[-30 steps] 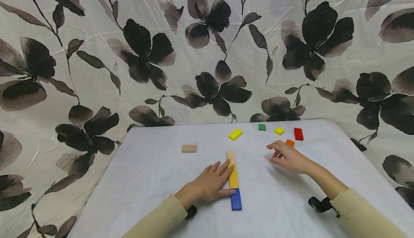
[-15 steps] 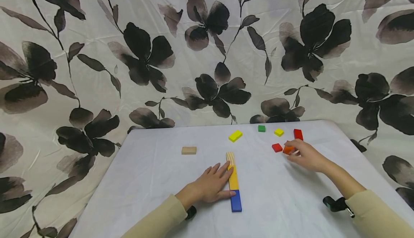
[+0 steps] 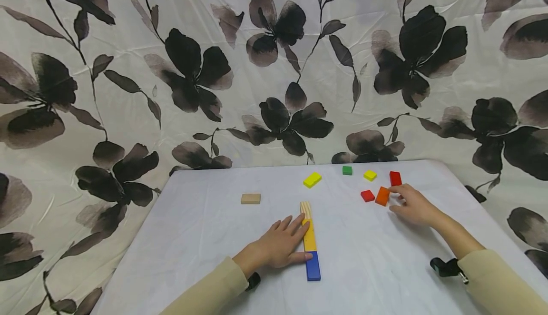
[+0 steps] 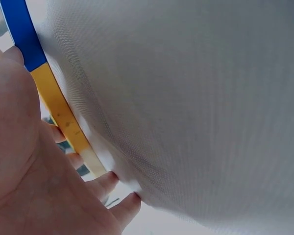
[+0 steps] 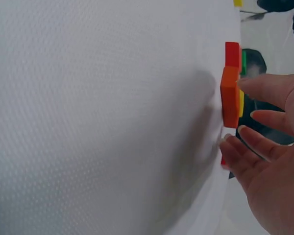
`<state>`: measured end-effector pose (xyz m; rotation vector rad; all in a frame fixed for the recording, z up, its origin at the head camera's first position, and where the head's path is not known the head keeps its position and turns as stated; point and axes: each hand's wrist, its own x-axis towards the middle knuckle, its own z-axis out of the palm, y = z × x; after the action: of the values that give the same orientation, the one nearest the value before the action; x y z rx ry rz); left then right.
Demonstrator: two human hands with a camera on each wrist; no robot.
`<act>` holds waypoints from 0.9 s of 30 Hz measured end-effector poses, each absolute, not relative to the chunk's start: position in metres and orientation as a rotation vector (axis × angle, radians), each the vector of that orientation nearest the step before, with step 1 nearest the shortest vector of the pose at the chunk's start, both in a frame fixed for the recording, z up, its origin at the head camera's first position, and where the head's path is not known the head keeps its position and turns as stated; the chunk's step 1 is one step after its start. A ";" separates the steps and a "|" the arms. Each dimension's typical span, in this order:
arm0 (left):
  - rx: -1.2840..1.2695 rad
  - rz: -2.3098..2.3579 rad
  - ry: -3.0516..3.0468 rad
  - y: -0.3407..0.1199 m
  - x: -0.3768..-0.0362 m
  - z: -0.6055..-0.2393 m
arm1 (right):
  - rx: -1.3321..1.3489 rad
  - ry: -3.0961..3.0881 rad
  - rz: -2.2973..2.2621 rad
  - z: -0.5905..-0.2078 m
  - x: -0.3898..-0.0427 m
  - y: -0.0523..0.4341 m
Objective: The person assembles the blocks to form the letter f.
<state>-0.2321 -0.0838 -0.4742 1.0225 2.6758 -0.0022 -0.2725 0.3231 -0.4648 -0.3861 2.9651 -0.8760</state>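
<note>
A line of flat blocks runs down the middle of the white-clothed table, end to end: a pale wooden block at the far end, a yellow-orange block in the middle and a blue block nearest the person. The left hand lies flat against the line's left side, fingers straight and relaxed, touching the blocks without curling round them; the left wrist view shows the fingertips along the yellow-orange edge. Three pieces look placed, then, and the rest lie loose. At about two o'clock from the line, the right hand has its fingertips on an orange block, which looks tipped up off the cloth in the right wrist view; the fingers are extended, and I cannot tell whether the thumb pinches it. Just beside it at nine o'clock lies a small red block, with a longer red block at one o'clock. Farther back are a small yellow block, a green block and a larger yellow block; a tan block sits apart at ten o'clock from the line. Six or seven loose pieces seem left. Behind the table hangs a pale curtain printed with dark flowers.
</note>
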 end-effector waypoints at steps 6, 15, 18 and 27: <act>1.028 0.003 2.677 -0.084 -0.231 -0.475 | -0.351 2.957 -0.880 -0.472 -0.276 0.325; 1.028 -0.010 2.690 -0.084 -0.230 -0.476 | -0.315 2.938 -0.890 -0.476 -0.287 0.324; 1.030 -0.005 2.684 -0.084 -0.231 -0.477 | -0.304 2.938 -0.883 -0.478 -0.289 0.324; 1.021 -0.005 2.678 -0.084 -0.233 -0.477 | -0.383 2.917 -0.895 -0.478 -0.293 0.323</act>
<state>-0.2326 -0.0838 -0.4766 1.0215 2.6780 -0.0054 -0.2934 0.3228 -0.4782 -0.3829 2.9166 -0.8951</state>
